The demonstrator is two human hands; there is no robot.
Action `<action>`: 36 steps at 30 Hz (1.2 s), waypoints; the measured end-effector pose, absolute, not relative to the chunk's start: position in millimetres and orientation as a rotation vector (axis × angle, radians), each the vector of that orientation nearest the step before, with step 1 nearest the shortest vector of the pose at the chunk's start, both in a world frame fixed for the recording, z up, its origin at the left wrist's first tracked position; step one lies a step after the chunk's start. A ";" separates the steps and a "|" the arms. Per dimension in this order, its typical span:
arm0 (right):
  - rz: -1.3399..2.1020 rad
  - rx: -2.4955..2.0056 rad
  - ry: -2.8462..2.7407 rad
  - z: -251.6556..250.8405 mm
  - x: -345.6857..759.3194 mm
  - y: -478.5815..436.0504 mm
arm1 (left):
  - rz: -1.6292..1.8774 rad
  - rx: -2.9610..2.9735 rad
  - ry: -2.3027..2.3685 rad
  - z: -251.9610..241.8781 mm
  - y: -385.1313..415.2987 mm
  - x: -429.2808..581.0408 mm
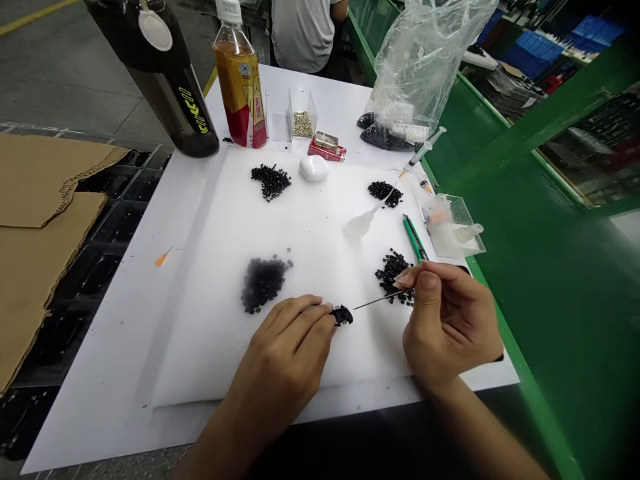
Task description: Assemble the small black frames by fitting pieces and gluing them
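Grip: left hand (pixel 286 352) pinching small black curved part (pixel 344 315); right hand (pixel 450 327), holding thin silver metal needle (pixel 378 300), partly hides black square-chip heap (pixel 391 268) at part's two o'clock.

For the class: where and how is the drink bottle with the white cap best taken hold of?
Probably around the labelled middle of the drink bottle, coming from the wearer's near side. It stands upright, with tall sides to wrap. The dark tumbler flanks it on the left and clear containers on the right, so the near side looks more open.
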State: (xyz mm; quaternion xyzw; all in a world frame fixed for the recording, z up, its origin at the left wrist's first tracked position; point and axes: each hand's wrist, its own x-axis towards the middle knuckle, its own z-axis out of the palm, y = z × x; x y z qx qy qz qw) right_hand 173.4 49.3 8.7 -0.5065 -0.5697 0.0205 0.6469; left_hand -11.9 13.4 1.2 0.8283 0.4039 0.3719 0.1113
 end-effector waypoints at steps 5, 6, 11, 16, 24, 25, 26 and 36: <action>-0.002 -1.204 -1.339 0.8 177.8 46.4 | 1.094 2.433 1.200 0.0 13.6 -10.6; -0.009 -1.207 -1.345 0.2 177.3 46.6 | 1.095 2.435 1.199 -0.4 13.8 -10.5; -0.004 -1.238 -1.359 -2.1 172.5 45.6 | 1.080 2.431 1.204 -1.2 14.4 -11.0; 0.033 -1.237 -1.334 -0.5 173.9 45.0 | 1.079 2.421 1.196 0.8 13.5 -11.0; 0.052 -1.204 -1.274 5.7 172.5 46.2 | 1.067 2.282 1.167 1.1 14.5 -13.6; 0.051 -1.182 -1.256 5.8 172.2 46.4 | 1.046 2.243 1.168 1.1 14.5 -14.4; 0.048 -1.162 -1.244 5.7 172.2 46.7 | 1.027 2.212 1.169 1.2 14.5 -15.2; 0.074 -1.031 -1.431 0.7 179.6 41.9 | 0.910 2.217 1.139 7.4 16.3 -15.7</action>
